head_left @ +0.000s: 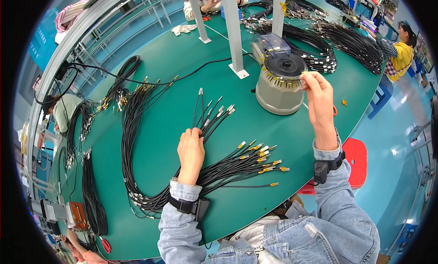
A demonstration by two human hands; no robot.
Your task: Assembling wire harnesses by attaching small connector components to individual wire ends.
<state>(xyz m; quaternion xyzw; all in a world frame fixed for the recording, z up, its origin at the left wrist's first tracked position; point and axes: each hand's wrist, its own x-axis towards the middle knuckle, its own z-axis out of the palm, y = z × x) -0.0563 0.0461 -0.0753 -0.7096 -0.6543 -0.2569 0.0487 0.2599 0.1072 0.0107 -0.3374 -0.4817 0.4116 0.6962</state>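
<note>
My left hand (191,150) is closed around a few black cables (211,119), whose white-tagged ends fan out beyond the fingers. Beside and below it lies a thick bundle of black cables (223,170); many ends there carry white tags and yellow tape. At the right, my right hand (317,88) pinches at the rim of a round grey tape dispenser (279,91). Short strips of yellow tape stick out around the dispenser's black disc (286,63). What lies between the right fingertips looks like a tape strip, mostly hidden by them.
Metal posts (235,40) rise from the green table (205,77) behind the dispenser. Coiled cable bundles (93,191) lie left, and more cables (346,42) far right. A red stool (358,161) stands at the right edge. Co-workers sit around, one in yellow (404,52).
</note>
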